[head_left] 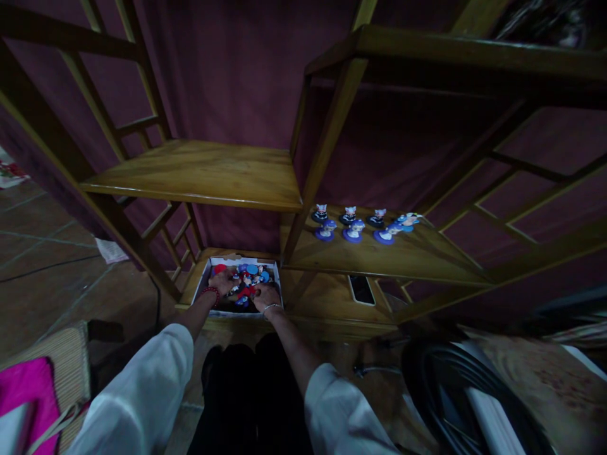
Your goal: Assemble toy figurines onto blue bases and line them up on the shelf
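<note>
A shallow white cardboard box [279, 284] stands on the low shelf, holding a jumble of small figurines [251, 270] with red, blue, purple and white parts. Both my hands reach down into it. My left hand [222, 282], with a red bead bracelet at the wrist, is over the box's left side; its fingertips blend in with the figurines. My right hand [267, 296], wearing a pale bracelet, is at the right side with fingers curled in beside a red piece [245, 292]. What those fingers hold, if anything, is too small to make out.
Two rows of figurines [353, 230] stand on the right shelf [332, 256], the rightmost front ones close together. A phone [361, 290] lies on the lower board. An upper left shelf [203, 174] overhangs the box. Wooden posts [327, 145] divide the rack. A stool [71, 360] is at left.
</note>
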The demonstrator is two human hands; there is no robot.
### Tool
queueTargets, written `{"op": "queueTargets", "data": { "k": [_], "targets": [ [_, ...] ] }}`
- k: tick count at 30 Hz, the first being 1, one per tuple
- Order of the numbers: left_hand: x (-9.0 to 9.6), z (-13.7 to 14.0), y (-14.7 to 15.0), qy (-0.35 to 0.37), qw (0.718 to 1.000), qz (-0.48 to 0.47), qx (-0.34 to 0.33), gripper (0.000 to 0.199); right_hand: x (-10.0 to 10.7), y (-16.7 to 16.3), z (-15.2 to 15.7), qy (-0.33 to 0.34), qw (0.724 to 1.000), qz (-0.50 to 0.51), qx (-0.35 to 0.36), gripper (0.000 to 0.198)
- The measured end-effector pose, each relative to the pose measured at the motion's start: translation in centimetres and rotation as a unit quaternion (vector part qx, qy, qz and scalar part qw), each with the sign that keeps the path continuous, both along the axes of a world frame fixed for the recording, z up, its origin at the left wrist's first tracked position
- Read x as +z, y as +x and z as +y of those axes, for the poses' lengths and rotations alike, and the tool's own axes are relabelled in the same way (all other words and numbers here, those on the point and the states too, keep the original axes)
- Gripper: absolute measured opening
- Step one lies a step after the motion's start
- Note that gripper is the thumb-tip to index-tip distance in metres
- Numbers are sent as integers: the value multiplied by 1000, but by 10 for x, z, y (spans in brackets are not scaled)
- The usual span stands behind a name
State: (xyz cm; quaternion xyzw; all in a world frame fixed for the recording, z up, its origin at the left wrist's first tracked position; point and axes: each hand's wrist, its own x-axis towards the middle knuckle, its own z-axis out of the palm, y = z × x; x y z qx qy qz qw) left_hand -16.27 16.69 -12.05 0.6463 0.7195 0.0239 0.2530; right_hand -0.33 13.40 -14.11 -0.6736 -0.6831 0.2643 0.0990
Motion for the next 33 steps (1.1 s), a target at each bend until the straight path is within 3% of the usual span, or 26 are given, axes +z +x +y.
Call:
{"op": "queueTargets", "data": {
  "k": [11, 25, 33],
  "targets": [
    [1, -18, 4, 16, 1000, -10, 8, 34, -2, 3, 0, 1, 1000, 28, 0, 33],
    [3, -31, 7, 31, 999, -27, 35, 32, -8, 5, -4, 53, 996, 67, -1, 34],
    [8, -40, 16, 61, 996, -36, 53, 34, 1, 4, -10, 34, 989, 132, 62, 32]
  ]
}}
